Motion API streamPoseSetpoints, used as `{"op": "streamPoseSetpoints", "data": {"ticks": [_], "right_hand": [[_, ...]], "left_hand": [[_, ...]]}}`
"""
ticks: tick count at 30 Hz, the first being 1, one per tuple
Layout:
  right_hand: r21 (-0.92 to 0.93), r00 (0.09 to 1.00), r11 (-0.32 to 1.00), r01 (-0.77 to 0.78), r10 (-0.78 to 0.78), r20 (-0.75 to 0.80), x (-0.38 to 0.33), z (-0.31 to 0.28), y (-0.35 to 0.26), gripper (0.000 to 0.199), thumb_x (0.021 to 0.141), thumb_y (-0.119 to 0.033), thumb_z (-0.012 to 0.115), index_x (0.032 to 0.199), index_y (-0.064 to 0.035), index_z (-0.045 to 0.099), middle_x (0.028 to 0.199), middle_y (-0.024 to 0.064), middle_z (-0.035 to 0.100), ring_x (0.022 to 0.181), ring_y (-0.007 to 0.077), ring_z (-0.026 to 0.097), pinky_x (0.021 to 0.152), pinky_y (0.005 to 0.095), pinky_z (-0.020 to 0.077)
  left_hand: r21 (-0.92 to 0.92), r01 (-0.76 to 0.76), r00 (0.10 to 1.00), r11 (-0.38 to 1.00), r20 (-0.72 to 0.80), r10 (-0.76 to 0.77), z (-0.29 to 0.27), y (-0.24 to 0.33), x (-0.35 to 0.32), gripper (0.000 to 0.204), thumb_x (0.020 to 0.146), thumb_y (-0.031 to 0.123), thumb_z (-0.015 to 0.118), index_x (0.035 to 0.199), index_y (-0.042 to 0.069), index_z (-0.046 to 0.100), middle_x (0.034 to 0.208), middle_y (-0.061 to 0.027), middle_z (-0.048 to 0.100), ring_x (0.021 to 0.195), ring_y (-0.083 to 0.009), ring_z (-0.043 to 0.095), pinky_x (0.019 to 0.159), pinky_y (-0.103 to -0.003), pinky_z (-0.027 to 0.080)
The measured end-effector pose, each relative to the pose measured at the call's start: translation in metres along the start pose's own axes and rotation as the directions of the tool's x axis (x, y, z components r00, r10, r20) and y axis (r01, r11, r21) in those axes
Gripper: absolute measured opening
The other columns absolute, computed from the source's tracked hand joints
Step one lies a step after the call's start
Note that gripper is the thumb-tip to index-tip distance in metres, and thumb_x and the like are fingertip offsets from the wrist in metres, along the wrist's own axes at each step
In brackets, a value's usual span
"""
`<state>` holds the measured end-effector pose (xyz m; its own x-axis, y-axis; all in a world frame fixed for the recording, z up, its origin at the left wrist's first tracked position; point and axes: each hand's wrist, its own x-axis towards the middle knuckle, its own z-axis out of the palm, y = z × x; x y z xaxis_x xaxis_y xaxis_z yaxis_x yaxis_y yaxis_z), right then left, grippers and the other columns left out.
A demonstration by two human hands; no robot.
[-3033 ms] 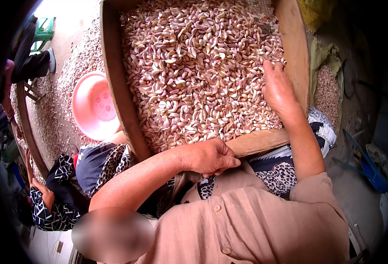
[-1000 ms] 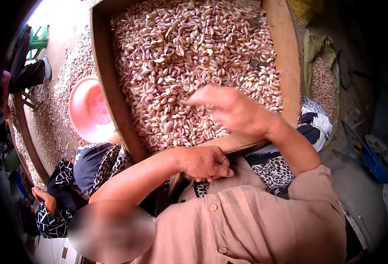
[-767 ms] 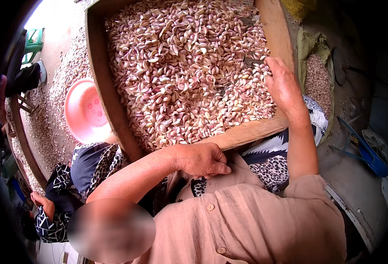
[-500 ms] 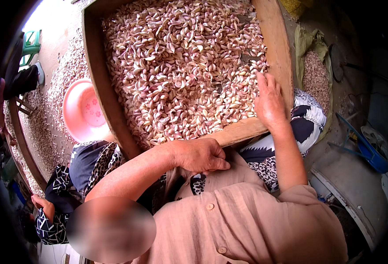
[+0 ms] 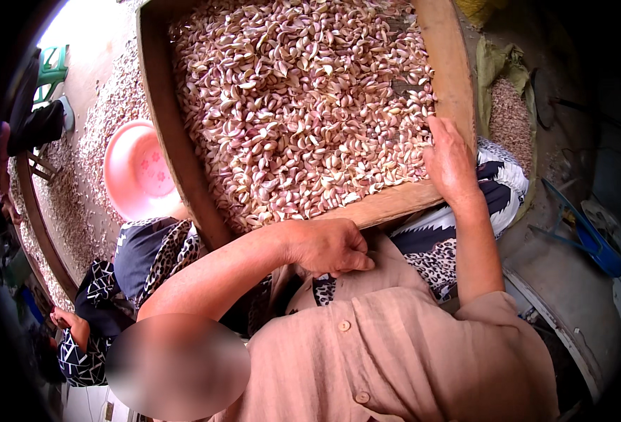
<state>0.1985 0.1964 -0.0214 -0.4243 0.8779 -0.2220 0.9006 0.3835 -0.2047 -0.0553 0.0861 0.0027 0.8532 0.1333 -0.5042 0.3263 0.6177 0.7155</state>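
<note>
A wooden tray [image 5: 455, 77] with raised sides lies in front of me, spread with many unpeeled garlic cloves [image 5: 303, 119], whitish and purple-pink. My right hand [image 5: 454, 160] rests at the tray's right side near the near corner. Its fingers are stretched forward, slightly bent, with the tips beside the cloves at the rim; nothing shows in them. My left hand [image 5: 330, 247] is closed just on my side of the tray's near edge, above my lap. Its fingers curl under, so whatever they may hold is hidden.
Left of the tray is a pink basin [image 5: 117, 172], with more cloves scattered over the floor. A green stool [image 5: 51, 74] stands far left. Another person's hand [image 5: 67, 320] shows lower left. At right are a greenish sack [image 5: 492, 67] of cloves and a blue object [image 5: 602, 257].
The whole view has shifted slightly, so the tray and both hands sit a little further right in the picture. Both hands keep nearly the same pose and place at the tray.
</note>
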Motion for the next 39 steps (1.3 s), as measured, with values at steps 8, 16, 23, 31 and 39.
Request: {"op": "streamPoseSetpoints", "data": {"ticks": [8,16,23,31,39], "right_hand": [[-0.227,0.935,0.939,-0.260,0.303,0.182,-0.010,0.027,-0.005,0.024,0.085,0.001,0.056,0.108,0.0019,0.052,0.108,0.0281,0.059,0.095,0.0498,0.063,0.085,0.0547,0.0521],[0.108,0.975,0.990,-0.095,0.070,0.210,-0.013,0.040,-0.002,0.033,0.082,-0.003,0.061,0.113,0.0028,0.051,0.107,0.0303,0.061,0.103,0.0500,0.060,0.092,0.0524,0.0483],[0.082,0.974,0.988,-0.133,0.115,0.196,-0.012,0.024,0.001,0.032,0.078,-0.007,0.064,0.110,-0.0021,0.057,0.103,0.0239,0.065,0.099,0.0462,0.063,0.088,0.0518,0.0494],[0.565,0.956,0.801,-0.198,0.030,0.293,-0.006,0.037,-0.017,0.045,0.080,0.003,0.064,0.124,0.0023,0.052,0.104,0.0174,0.066,0.088,0.0278,0.069,0.075,0.0388,0.0555],[0.448,0.974,0.885,0.123,-0.195,0.118,-0.004,0.027,-0.035,0.017,0.078,-0.003,0.068,0.095,-0.0034,0.072,0.089,0.0083,0.067,0.083,0.0227,0.068,0.073,0.0352,0.0546]], "left_hand": [[-0.015,0.020,0.999,1.000,-0.027,-0.020,-0.001,0.000,-0.002,0.045,0.103,0.038,0.060,0.073,0.004,0.058,0.061,0.0011,0.053,0.055,-0.0095,0.051,0.051,-0.028,0.044],[-0.016,0.066,0.998,0.998,-0.024,-0.066,0.000,0.000,-0.001,0.044,0.104,0.036,0.059,0.073,0.004,0.058,0.061,0.0014,0.052,0.055,-0.0092,0.050,0.051,-0.028,0.044],[-0.003,0.011,0.999,1.000,-0.053,-0.011,-0.002,0.002,-0.003,0.043,0.104,0.034,0.059,0.073,0.004,0.058,0.060,0.0024,0.051,0.055,-0.0088,0.049,0.050,-0.028,0.042],[-0.021,0.031,0.998,0.999,-0.054,-0.032,-0.002,0.002,0.000,0.042,0.104,0.032,0.060,0.074,0.003,0.058,0.060,0.0021,0.051,0.054,-0.0090,0.049,0.050,-0.028,0.042],[-0.021,0.022,0.997,1.000,-0.073,-0.023,-0.006,0.000,0.000,0.041,0.104,0.032,0.059,0.075,0.003,0.058,0.060,0.0007,0.053,0.053,-0.0096,0.053,0.050,-0.028,0.045]]}}
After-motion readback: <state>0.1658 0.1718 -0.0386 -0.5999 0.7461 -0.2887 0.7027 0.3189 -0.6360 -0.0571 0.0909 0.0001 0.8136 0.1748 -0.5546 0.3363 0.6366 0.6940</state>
